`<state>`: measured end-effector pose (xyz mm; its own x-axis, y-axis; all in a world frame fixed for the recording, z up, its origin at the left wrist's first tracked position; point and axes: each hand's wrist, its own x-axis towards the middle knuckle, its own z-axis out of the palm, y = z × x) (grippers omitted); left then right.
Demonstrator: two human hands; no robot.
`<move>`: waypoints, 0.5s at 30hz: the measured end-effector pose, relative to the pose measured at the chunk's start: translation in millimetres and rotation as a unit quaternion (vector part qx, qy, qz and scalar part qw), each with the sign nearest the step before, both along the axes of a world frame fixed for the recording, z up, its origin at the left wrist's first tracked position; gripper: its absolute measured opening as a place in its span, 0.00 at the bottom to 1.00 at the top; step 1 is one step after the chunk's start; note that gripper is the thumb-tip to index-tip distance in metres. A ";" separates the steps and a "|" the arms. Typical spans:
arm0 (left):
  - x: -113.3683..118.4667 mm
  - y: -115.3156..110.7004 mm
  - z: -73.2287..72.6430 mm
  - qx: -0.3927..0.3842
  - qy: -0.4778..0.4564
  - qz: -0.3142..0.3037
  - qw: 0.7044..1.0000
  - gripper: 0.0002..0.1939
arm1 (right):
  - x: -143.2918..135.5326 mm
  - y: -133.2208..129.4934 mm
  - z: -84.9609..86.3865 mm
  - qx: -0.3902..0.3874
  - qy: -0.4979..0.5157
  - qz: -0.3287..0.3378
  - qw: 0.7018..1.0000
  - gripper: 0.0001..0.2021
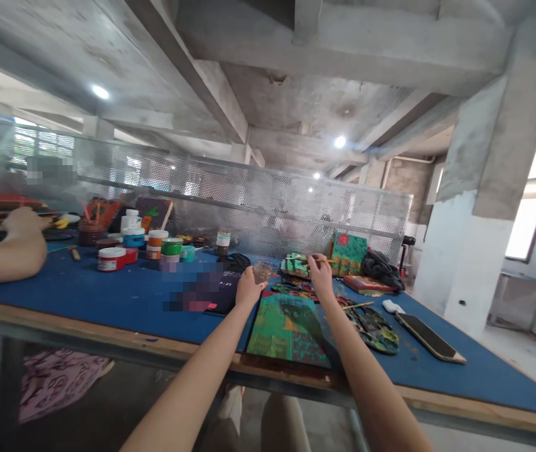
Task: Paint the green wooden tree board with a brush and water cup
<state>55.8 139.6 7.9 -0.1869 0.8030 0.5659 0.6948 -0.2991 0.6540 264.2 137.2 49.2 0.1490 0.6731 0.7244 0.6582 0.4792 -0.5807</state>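
Holding a cup (263, 271) in the left hand (248, 289), just beyond the painting's (277, 329) far left corner, with the grip closed round its side. Pinching a brush (328, 260) in the right hand (321, 277), beyond the painting's far right corner, close to a paint-smeared bundle (290, 267). Seems to be tending the brush between strokes, with the painting flat at the near edge of the tabletop (131, 301). Probably calls next for a light brush grip and a level cup. Cannot make out the bristles, nor the cup's contents. Cannot read the screen (228, 296) left of the painting fully, being partly pixelated.
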 end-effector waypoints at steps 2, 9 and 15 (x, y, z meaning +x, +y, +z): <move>0.3 1.4 -1.0 0.009 0.003 -0.012 1.000 0.25 | -18.2 3.8 11.5 -0.019 -0.035 0.044 0.998 0.16; -0.1 3.1 -4.3 0.032 0.011 -0.037 0.999 0.28 | -67.5 23.8 22.7 -0.137 -0.154 0.094 0.974 0.11; 0.0 3.5 -8.0 0.045 0.013 -0.042 0.998 0.27 | -78.1 28.0 26.1 -0.187 -0.195 0.067 0.960 0.15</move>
<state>55.8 143.1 -0.1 -0.1060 0.7603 0.6408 0.6815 -0.4137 0.6036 186.1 165.2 75.3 -0.1904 0.8913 0.4115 0.8081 0.3804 -0.4498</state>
